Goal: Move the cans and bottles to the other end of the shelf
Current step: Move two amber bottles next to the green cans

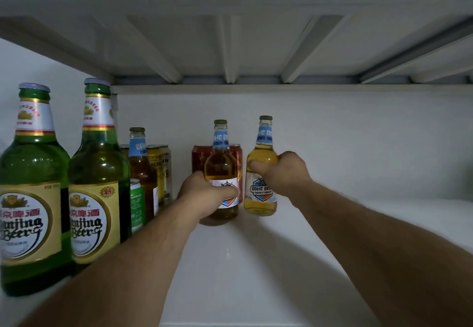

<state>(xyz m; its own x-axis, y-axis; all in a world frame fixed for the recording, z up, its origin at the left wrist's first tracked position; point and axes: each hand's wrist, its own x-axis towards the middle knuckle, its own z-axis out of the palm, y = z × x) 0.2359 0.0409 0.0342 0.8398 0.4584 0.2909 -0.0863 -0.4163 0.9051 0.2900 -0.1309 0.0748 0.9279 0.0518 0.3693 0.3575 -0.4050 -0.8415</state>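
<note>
The left hand [204, 193] is wrapped around the labelled body of an amber clear-glass beer bottle [221, 170] standing mid-shelf. The right hand [279, 173] grips a second, paler clear-glass bottle [261, 198] just beside it; whether its base touches the white shelf [256, 262] is unclear. Red cans [198, 157] stand behind. Two tall green glass bottles [99, 173] stand at the left end.

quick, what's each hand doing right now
Left hand: closed around the darker amber bottle.
Right hand: closed around the lighter amber bottle.
</note>
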